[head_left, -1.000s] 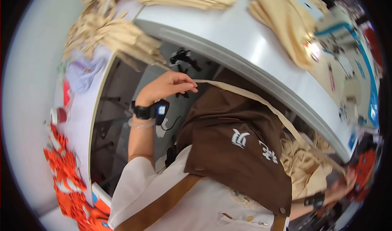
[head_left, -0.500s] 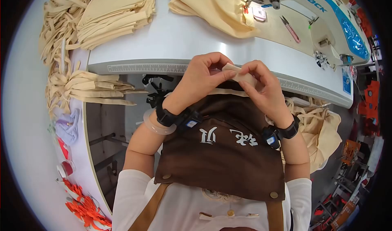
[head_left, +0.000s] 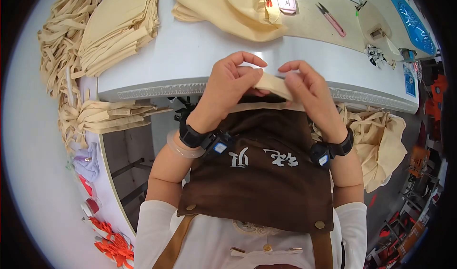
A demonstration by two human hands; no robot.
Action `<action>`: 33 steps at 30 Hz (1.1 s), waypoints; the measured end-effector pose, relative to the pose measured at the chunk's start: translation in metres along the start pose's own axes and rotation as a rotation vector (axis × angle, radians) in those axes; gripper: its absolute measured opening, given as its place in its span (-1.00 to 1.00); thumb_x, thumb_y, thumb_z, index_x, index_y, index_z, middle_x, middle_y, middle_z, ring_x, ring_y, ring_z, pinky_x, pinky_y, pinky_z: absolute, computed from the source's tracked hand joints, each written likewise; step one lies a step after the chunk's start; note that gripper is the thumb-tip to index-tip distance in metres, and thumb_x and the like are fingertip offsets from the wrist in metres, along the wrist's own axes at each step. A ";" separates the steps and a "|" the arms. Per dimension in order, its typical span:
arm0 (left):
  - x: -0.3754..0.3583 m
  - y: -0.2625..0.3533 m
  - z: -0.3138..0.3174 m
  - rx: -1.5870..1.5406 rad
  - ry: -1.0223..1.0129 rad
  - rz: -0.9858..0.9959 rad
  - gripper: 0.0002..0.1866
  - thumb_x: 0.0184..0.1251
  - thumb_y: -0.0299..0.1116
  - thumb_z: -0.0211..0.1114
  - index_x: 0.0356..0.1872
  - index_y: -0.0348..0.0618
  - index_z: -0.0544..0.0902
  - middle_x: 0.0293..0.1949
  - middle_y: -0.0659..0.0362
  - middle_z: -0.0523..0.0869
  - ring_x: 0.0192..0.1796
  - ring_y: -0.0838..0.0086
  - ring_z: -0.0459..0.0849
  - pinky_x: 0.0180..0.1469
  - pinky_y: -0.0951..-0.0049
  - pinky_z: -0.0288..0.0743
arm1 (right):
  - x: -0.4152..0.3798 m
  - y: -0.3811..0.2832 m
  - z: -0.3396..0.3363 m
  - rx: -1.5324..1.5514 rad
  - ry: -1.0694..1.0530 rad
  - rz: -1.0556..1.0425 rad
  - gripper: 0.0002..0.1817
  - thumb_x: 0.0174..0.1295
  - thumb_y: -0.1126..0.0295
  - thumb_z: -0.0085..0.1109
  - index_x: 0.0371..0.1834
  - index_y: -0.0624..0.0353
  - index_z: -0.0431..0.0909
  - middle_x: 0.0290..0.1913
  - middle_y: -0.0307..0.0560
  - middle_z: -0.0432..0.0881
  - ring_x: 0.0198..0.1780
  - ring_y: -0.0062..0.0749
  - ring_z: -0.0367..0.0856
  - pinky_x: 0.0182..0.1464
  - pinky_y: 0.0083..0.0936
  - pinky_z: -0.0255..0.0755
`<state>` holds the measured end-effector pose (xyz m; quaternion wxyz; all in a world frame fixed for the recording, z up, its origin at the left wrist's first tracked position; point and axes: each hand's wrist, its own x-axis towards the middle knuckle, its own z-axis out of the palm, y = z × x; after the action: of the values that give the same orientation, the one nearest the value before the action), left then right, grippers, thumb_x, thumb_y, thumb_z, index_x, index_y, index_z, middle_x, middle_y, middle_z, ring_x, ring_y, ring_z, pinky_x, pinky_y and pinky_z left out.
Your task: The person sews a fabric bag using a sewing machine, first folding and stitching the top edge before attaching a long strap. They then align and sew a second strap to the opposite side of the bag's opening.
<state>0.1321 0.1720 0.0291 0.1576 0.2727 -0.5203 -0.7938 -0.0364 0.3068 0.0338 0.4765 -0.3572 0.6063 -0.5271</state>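
Observation:
A cream fabric strip (head_left: 274, 85) stretches between my two hands, just in front of the table's ruler edge and above my brown apron (head_left: 257, 188). My left hand (head_left: 232, 86) pinches its left end between thumb and fingers, with the index finger raised off it. At the other end my right hand (head_left: 312, 92) has its thumb pressed on the strip; its index finger is lifted and the lower fingers are partly hidden. A second narrow cream band (head_left: 266, 106) runs across the top of the apron.
Beyond my hands a sewing machine (head_left: 404, 19) stands on the white table (head_left: 204, 55), with cream cloth (head_left: 233, 12) by its needle. Pink-handled thread snips (head_left: 332, 19) lie on its bed. Stacked cloth panels (head_left: 121, 26) and strap bundles (head_left: 114, 115) are leftward; more cream cloth (head_left: 381, 143) hangs rightward.
My hands have moved slightly apart, exposing more of the strip between them. Both index fingers have lifted. The camera view has shifted, so the machine sits higher in the picture.

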 end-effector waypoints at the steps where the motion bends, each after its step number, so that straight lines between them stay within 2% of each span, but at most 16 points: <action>1: 0.002 0.001 0.002 0.020 -0.017 0.025 -0.81 0.51 -0.44 0.26 0.02 -0.33 0.59 -0.25 0.13 0.80 -0.25 0.59 0.76 -0.15 0.61 0.65 | -0.001 0.000 0.001 0.053 -0.054 0.039 -0.83 0.53 0.43 0.08 0.04 0.29 0.53 -0.38 -0.33 0.57 -0.34 -0.80 0.43 -0.29 -0.72 0.32; 3: 0.003 0.004 0.007 0.206 -0.006 0.042 -0.81 0.52 -0.45 0.25 0.03 -0.32 0.60 -0.26 0.16 0.80 -0.25 0.64 0.74 -0.13 0.64 0.59 | 0.002 0.002 -0.002 0.132 -0.138 0.136 -0.84 0.52 0.40 0.10 -0.03 0.28 0.55 -0.39 -0.32 0.57 -0.34 -0.78 0.42 -0.31 -0.71 0.33; 4: 0.004 0.006 0.008 0.299 0.001 0.051 -0.81 0.52 -0.45 0.24 0.03 -0.32 0.60 -0.27 0.18 0.80 -0.25 0.66 0.73 -0.12 0.66 0.56 | 0.004 0.001 -0.007 0.041 -0.078 0.091 -0.85 0.51 0.40 0.12 -0.07 0.29 0.55 -0.39 -0.32 0.56 -0.34 -0.77 0.42 -0.30 -0.70 0.33; 6: 0.010 0.014 0.009 0.636 0.033 0.285 -0.77 0.48 -0.46 0.27 0.06 -0.31 0.63 -0.15 0.12 0.78 -0.10 0.44 0.73 0.04 0.50 0.54 | 0.008 0.001 -0.021 -0.139 0.044 0.005 -0.85 0.50 0.41 0.14 -0.14 0.30 0.56 -0.38 -0.32 0.56 -0.32 -0.75 0.42 -0.28 -0.69 0.34; 8: 0.022 0.018 0.004 1.031 0.098 0.686 -0.75 0.44 -0.46 0.30 0.08 -0.29 0.64 -0.05 0.06 0.76 0.03 0.27 0.72 0.12 0.38 0.54 | 0.020 0.002 -0.038 -0.263 0.148 -0.121 -0.84 0.47 0.42 0.16 -0.21 0.31 0.56 -0.40 -0.35 0.53 -0.30 -0.74 0.39 -0.25 -0.67 0.33; 9: 0.030 0.025 0.003 1.088 0.096 0.726 -0.67 0.38 -0.41 0.35 0.12 -0.27 0.62 0.13 0.01 0.67 0.23 0.08 0.60 0.28 0.20 0.46 | 0.026 -0.001 -0.048 -0.296 0.171 -0.148 -0.84 0.47 0.42 0.16 -0.21 0.32 0.56 -0.40 -0.35 0.52 -0.30 -0.74 0.38 -0.24 -0.66 0.32; 12: 0.059 0.040 -0.001 1.354 0.084 0.847 -0.58 0.35 -0.30 0.40 0.16 -0.24 0.60 0.21 0.03 0.63 0.32 0.11 0.53 0.41 0.10 0.35 | 0.052 -0.010 -0.070 -0.334 0.195 -0.179 -0.84 0.45 0.43 0.17 -0.26 0.32 0.57 -0.41 -0.38 0.49 -0.31 -0.76 0.35 -0.26 -0.67 0.27; 13: 0.070 0.037 -0.005 1.426 0.052 0.805 -0.48 0.31 -0.19 0.44 0.21 -0.23 0.56 0.22 0.02 0.62 0.37 0.10 0.48 0.52 -0.01 0.19 | 0.062 -0.017 -0.075 -0.350 0.194 -0.190 -0.83 0.44 0.42 0.18 -0.27 0.31 0.57 -0.41 -0.39 0.49 -0.31 -0.76 0.35 -0.27 -0.68 0.26; 14: 0.078 0.036 -0.006 1.458 0.050 0.761 -0.46 0.31 -0.17 0.44 0.22 -0.22 0.56 0.22 0.02 0.61 0.37 0.10 0.48 0.53 -0.04 0.16 | 0.073 -0.021 -0.082 -0.365 0.193 -0.202 -0.83 0.44 0.42 0.19 -0.28 0.31 0.57 -0.41 -0.40 0.49 -0.32 -0.77 0.35 -0.27 -0.68 0.26; 15: 0.084 0.035 -0.007 1.490 0.047 0.715 -0.45 0.30 -0.15 0.44 0.23 -0.20 0.55 0.22 0.02 0.61 0.37 0.10 0.47 0.54 -0.07 0.14 | 0.086 -0.020 -0.089 -0.403 0.182 -0.245 -0.81 0.48 0.36 0.20 -0.29 0.24 0.55 -0.39 -0.50 0.40 -0.35 -0.84 0.26 -0.31 -0.74 0.13; 18: 0.093 0.025 -0.009 1.492 0.025 0.607 -0.44 0.30 -0.15 0.44 0.26 -0.15 0.55 0.25 0.02 0.58 0.38 0.11 0.47 0.54 -0.16 0.10 | 0.118 -0.031 -0.095 -0.410 0.176 -0.186 -0.79 0.38 0.37 0.26 -0.29 0.33 0.58 -0.44 -0.38 0.50 -0.36 -0.74 0.37 -0.32 -0.65 0.27; 21: 0.092 0.017 -0.009 1.488 0.015 0.559 -0.45 0.29 -0.20 0.45 0.27 -0.11 0.54 0.29 0.04 0.54 0.39 0.10 0.46 0.52 -0.24 0.09 | 0.138 -0.035 -0.086 -0.642 0.188 -0.150 -0.75 0.32 0.34 0.33 -0.29 0.36 0.58 -0.46 -0.27 0.56 -0.38 -0.66 0.42 -0.32 -0.57 0.33; 24: 0.091 0.019 -0.007 1.480 0.010 0.550 -0.44 0.27 -0.26 0.46 0.29 -0.10 0.54 0.32 0.05 0.51 0.40 0.10 0.44 0.51 -0.30 0.08 | 0.152 -0.022 -0.081 -0.773 0.236 -0.139 -0.61 0.20 0.21 0.45 -0.28 0.39 0.59 -0.41 -0.08 0.64 -0.36 -0.44 0.54 -0.26 -0.45 0.43; 30: 0.091 0.020 -0.007 1.496 -0.037 0.534 -0.43 0.24 -0.33 0.47 0.27 -0.17 0.50 0.32 0.05 0.48 0.44 0.16 0.40 0.51 -0.34 0.06 | 0.167 0.008 -0.080 -0.688 0.376 -0.166 -0.34 0.04 -0.05 0.53 -0.17 0.44 0.64 -0.16 0.21 0.74 -0.09 0.03 0.74 -0.03 -0.23 0.57; 31: 0.091 0.021 -0.007 1.497 -0.049 0.528 -0.43 0.23 -0.34 0.47 0.26 -0.20 0.49 0.32 0.05 0.47 0.45 0.18 0.38 0.52 -0.36 0.04 | 0.169 0.010 -0.082 -0.699 0.371 -0.150 -0.34 0.04 -0.04 0.53 -0.15 0.44 0.64 -0.16 0.23 0.74 -0.08 0.04 0.74 -0.03 -0.23 0.57; 33: 0.090 0.022 -0.006 1.491 -0.040 0.516 -0.42 0.25 -0.33 0.46 0.29 -0.13 0.51 0.33 0.06 0.48 0.43 0.14 0.42 0.52 -0.34 0.05 | 0.173 0.011 -0.082 -0.724 0.360 -0.119 -0.35 0.04 -0.02 0.53 -0.12 0.45 0.64 -0.15 0.27 0.74 -0.05 0.06 0.75 -0.02 -0.21 0.59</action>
<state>0.0624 0.1105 0.0229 0.1032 0.1630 -0.9648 -0.1789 -0.1644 0.1721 -0.0126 0.1749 -0.4384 0.8046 -0.3603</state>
